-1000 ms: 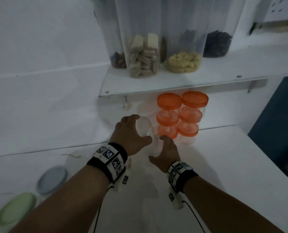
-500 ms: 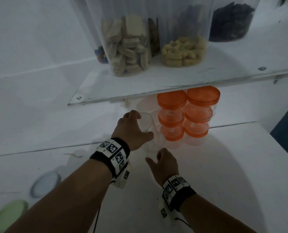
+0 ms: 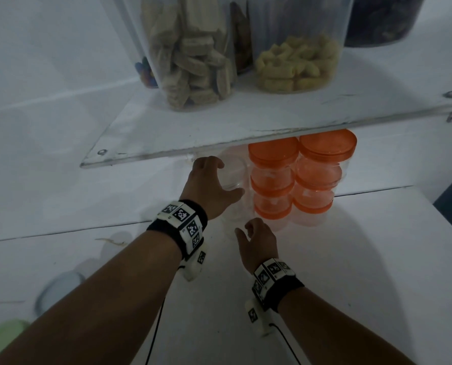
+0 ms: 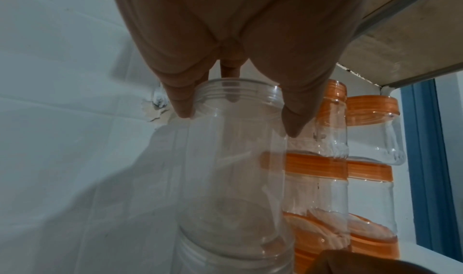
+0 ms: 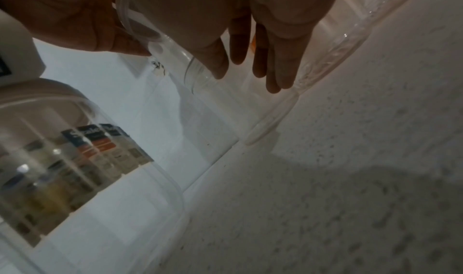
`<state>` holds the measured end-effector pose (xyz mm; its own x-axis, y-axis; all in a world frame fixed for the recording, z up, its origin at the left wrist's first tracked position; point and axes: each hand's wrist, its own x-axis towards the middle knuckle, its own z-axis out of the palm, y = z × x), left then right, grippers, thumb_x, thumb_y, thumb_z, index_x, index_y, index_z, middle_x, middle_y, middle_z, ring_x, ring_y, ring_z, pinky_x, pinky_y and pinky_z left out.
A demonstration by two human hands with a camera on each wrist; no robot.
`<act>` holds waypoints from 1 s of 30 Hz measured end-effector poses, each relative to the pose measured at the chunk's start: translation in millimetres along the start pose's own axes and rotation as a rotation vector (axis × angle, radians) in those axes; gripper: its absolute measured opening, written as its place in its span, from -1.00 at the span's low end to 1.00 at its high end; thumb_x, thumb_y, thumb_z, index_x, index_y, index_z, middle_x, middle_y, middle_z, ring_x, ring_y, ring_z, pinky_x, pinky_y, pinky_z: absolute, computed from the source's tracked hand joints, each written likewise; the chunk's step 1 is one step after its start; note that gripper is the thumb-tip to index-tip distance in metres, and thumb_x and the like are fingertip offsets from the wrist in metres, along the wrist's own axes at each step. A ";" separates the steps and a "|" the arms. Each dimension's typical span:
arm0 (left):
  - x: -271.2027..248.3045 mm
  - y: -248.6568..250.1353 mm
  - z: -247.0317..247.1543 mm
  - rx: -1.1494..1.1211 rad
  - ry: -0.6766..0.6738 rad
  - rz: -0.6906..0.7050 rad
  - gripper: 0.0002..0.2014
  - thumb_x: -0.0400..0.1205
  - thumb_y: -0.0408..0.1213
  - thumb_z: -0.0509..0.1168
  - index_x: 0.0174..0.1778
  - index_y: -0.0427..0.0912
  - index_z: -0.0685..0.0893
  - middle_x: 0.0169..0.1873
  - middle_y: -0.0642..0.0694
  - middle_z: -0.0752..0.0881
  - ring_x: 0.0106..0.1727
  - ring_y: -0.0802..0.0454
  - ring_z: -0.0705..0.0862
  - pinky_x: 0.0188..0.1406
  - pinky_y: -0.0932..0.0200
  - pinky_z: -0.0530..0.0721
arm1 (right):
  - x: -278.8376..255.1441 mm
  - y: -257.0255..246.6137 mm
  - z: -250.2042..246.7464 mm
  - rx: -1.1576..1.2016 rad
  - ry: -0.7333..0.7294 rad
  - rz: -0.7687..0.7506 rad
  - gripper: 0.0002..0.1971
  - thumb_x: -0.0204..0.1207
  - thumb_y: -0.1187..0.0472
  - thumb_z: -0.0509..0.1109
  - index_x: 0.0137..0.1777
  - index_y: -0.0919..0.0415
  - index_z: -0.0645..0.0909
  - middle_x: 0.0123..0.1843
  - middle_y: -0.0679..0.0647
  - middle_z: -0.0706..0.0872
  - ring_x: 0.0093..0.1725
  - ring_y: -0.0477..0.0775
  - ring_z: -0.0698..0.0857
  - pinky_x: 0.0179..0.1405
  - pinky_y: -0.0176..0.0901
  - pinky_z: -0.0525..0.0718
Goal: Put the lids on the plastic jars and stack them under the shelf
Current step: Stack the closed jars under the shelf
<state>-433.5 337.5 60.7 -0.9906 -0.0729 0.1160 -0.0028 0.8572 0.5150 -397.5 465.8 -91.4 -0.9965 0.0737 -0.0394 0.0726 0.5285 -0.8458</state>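
Note:
My left hand (image 3: 230, 177) grips the threaded rim of an empty clear jar without a lid (image 3: 235, 169) from above. The left wrist view shows the left hand (image 4: 238, 121) with its fingers (image 4: 184, 108) curled round the clear jar's (image 4: 233, 169) rim. This jar stands on a second clear jar (image 4: 233, 258). To the right, under the shelf (image 3: 219, 133), stand two stacks of orange-lidded jars (image 3: 293, 180). My right hand (image 3: 246, 230) hovers just in front of the lower clear jar and holds nothing; the right wrist view shows its fingers (image 5: 238, 46) straight.
Large clear containers of snacks (image 3: 193, 61) stand on the shelf right above the stacks. A grey-blue lid (image 3: 59, 288) and a green lid (image 3: 3, 338) lie on the white counter (image 3: 351, 259) at the lower left. The wall is close behind the jars.
My right hand has come off the lower clear jar and drawn back a little toward me. The left hand keeps its hold on the upper jar. My head has moved closer and lower.

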 end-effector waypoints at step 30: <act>-202.8 -234.4 -217.4 0.120 -0.196 -0.347 -0.26 0.44 0.49 0.42 0.45 0.14 0.58 0.46 0.05 0.60 0.35 0.05 0.59 0.33 0.04 0.57 | -143.7 -159.8 72.2 -0.107 -0.252 -0.584 -0.80 0.61 0.22 0.40 0.20 0.05 0.64 0.12 -0.11 0.63 -0.11 -0.22 0.59 0.01 -0.19 0.61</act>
<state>-202.1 40.6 101.1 -0.9352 -0.2795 -0.2175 -0.3459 0.8528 0.3912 -268.9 309.7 11.0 -0.8515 -0.4457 0.2762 -0.4937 0.5041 -0.7086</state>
